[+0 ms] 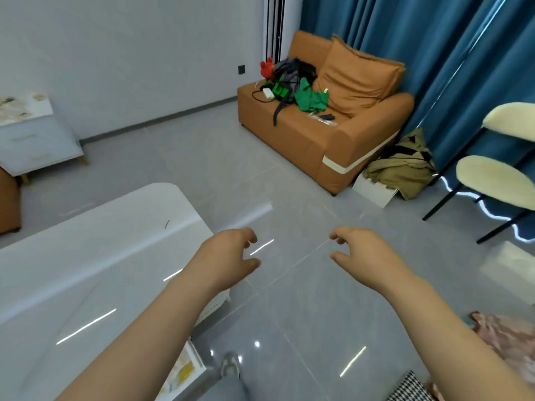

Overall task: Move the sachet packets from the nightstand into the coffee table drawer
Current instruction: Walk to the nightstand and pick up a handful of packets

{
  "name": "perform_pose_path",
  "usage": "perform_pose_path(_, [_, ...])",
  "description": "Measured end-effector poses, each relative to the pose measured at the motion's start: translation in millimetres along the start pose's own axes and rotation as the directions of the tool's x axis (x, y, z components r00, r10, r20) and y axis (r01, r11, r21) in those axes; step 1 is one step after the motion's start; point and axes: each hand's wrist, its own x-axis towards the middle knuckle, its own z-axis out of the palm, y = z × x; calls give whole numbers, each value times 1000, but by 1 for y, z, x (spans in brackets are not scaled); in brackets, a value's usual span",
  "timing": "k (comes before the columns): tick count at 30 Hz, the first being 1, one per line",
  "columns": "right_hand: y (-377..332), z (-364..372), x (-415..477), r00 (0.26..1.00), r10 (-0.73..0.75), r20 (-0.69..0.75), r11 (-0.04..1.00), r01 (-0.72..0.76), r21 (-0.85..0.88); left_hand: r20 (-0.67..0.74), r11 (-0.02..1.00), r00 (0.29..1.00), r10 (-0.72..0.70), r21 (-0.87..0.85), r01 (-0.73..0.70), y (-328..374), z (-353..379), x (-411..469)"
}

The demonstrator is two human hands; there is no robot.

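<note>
One white coffee table (86,270) fills the near left. Its drawer (185,369) looks pulled open at the near edge, possibly with yellow packets inside, but it's too blurry to confirm. Nightstand (34,140) sits far left with sachet packets (17,110) on top. Left hand (228,256) and right hand (364,256) hover over the floor (289,314), fingers loosely curled, both empty. Likely mid-task: nightstand batch not yet fetched.

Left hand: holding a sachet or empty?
Empty. The left hand is loosely curled over the floor, nothing between its fingers.
</note>
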Motion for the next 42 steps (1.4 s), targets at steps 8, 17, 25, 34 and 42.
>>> perform_pose_path(8, [18, -34, 93, 1000, 8, -20, 1000, -9, -16, -21, 1000, 1000, 8, -17, -8, 7, -27, 104])
perform_pose_path(17, [0, -79, 226, 997, 24, -70, 998, -20, 58, -40, 1000, 999, 15, -15, -15, -6, -78, 233])
perform_pose_path(25, [6, -95, 332, 1000, 17, -20, 994, -15, 108, -19, 1000, 1000, -6, -27, 6, -11, -99, 335])
perform_pose_path(34, [27, -146, 496, 988, -152, -19, 988, 152, 25, -47, 995, 994, -100, 19, 101, 3, -136, 477])
perform_pose_path(42, [14, -179, 612, 949, -306, 75, 952, 302, 59, -103, 954, 948, -300, -51, 296, -13, -164, 550])
